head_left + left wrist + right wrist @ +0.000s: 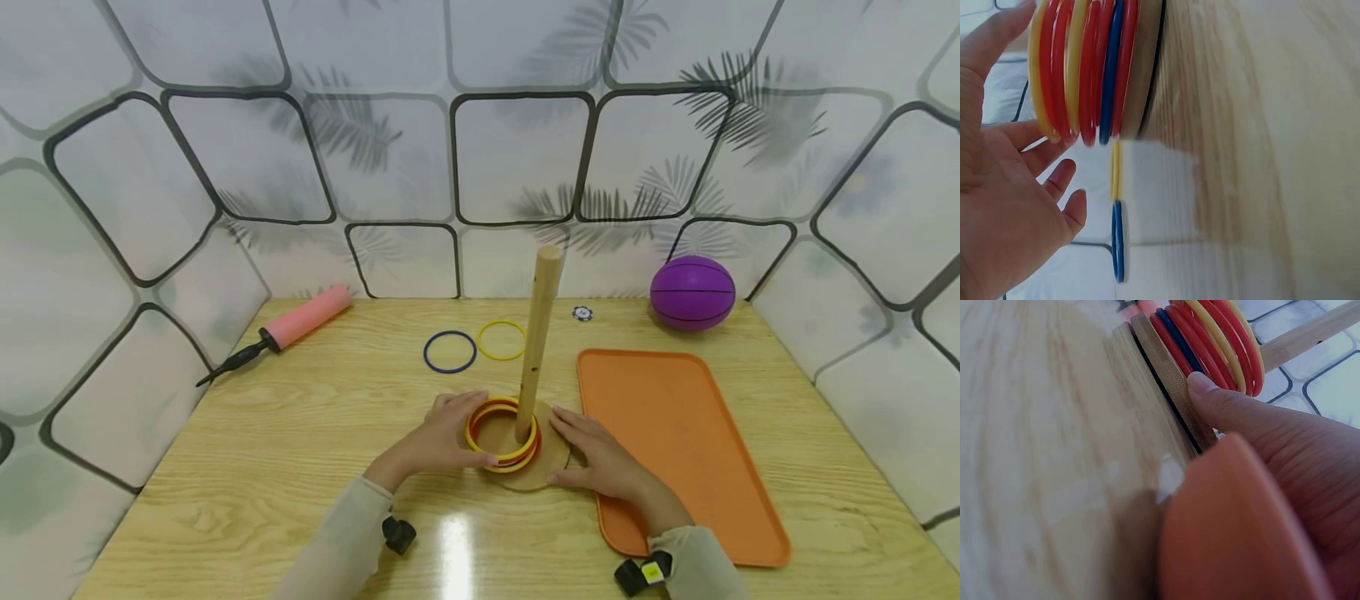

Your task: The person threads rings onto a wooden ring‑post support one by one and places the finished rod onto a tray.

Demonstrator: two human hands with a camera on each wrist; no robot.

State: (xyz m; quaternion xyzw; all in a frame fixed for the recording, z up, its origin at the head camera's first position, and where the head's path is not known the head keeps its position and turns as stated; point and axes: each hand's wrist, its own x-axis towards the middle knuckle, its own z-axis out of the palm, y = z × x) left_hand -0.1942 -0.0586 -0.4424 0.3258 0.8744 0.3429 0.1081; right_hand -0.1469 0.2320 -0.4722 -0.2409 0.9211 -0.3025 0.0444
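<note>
A wooden ring-toss stand stands upright on the table, with a tall peg (536,337) and a round flat base (553,462). Red, yellow and blue rings (1090,69) are stacked around the peg on this base. My left hand (446,433) holds the stack from the left, thumb at the near side and fingers at the far side; its two smaller fingers stand apart from the rings in the left wrist view. On the right, my right hand (603,454) rests its fingers and thumb (1202,384) on the base's edge, close to the rings.
Behind the stand lie a blue ring (450,371) and a yellow ring (502,358). An orange tray (667,425) lies under the right forearm. Farther back are a pink hand pump (309,318), a poker chip (582,313) and a purple ball (692,292) by the wall.
</note>
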